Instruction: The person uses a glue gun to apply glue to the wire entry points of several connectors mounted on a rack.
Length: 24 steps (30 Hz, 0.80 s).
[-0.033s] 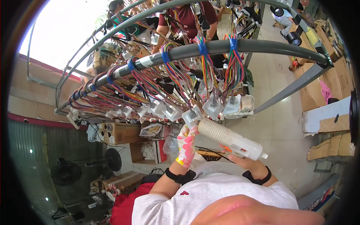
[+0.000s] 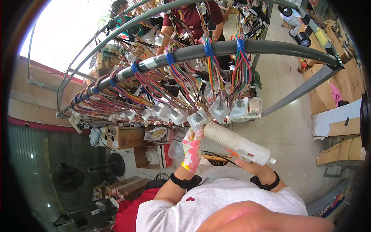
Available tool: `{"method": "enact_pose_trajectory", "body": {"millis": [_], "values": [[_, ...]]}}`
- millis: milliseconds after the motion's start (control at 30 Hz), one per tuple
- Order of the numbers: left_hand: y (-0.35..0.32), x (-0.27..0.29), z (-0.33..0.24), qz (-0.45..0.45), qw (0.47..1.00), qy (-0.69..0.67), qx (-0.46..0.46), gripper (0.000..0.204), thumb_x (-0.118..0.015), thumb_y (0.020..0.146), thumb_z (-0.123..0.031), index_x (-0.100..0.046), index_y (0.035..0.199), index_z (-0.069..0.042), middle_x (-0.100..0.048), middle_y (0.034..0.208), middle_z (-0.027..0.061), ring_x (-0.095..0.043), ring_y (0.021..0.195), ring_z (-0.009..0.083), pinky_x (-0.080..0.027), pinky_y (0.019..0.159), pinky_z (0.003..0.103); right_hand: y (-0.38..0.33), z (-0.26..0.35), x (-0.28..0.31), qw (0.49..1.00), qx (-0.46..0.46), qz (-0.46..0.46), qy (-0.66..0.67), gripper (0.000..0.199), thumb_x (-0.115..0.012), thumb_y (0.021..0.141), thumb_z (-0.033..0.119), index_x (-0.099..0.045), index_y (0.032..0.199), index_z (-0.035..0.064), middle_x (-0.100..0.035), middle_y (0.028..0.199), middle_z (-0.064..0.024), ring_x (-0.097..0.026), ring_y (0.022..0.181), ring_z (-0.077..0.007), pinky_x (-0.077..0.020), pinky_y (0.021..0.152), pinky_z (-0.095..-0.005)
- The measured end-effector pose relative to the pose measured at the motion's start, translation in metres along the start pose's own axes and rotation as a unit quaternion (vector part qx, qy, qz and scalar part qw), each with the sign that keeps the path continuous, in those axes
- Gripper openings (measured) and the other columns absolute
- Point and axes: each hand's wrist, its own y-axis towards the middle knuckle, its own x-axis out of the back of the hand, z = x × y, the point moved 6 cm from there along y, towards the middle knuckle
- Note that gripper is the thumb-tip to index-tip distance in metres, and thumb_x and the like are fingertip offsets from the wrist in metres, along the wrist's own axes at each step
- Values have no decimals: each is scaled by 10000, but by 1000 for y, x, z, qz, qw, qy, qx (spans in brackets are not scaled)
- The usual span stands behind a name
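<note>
My left hand (image 2: 192, 149), in a white glove with pink and yellow flowers, reaches up to a white plastic housing (image 2: 198, 119) at the end of a hanging wire bundle. Its fingers are closed at the housing's lower edge. A white cylindrical gun (image 2: 239, 144) with a ribbed front part and an orange piece underneath is gripped by my right hand (image 2: 247, 164), partly hidden below it. The gun's front end is beside the gloved fingertips and the housing; whether they touch, I cannot tell. Several similar housings hang alongside, one white housing (image 2: 219, 111) just to the right.
A curved grey metal rail (image 2: 228, 49) carries several coloured wire bundles tied with blue tape. Across it sits a person in a dark red shirt (image 2: 212, 17). Cardboard boxes (image 2: 129, 138) and a black fan (image 2: 68, 177) stand at left; a white-topped bench (image 2: 340, 118) is at right.
</note>
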Motion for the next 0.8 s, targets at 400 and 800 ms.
{"method": "enact_pose_trajectory", "body": {"millis": [400,800], "values": [[1,-2,-5,-40,999,-18,-8,213,-600,902,-112,-603,1102,-37,-620,1005,3,-555,878,86,-446,806,251,-5,16,-5,950,94,-32,-296,371,-672,764,51,-573,1115,-14,-631,984,-147,-622,878,-266,-496,774,-310],[-9,1,-3,-41,999,16,-7,153,-592,886,-48,-627,1032,-20,-608,909,-28,-514,803,51,-412,738,202,2,-20,-10,965,29,-39,-258,339,-663,755,45,-582,1077,-24,-616,912,-131,-605,782,-222,-492,696,-298]]}}
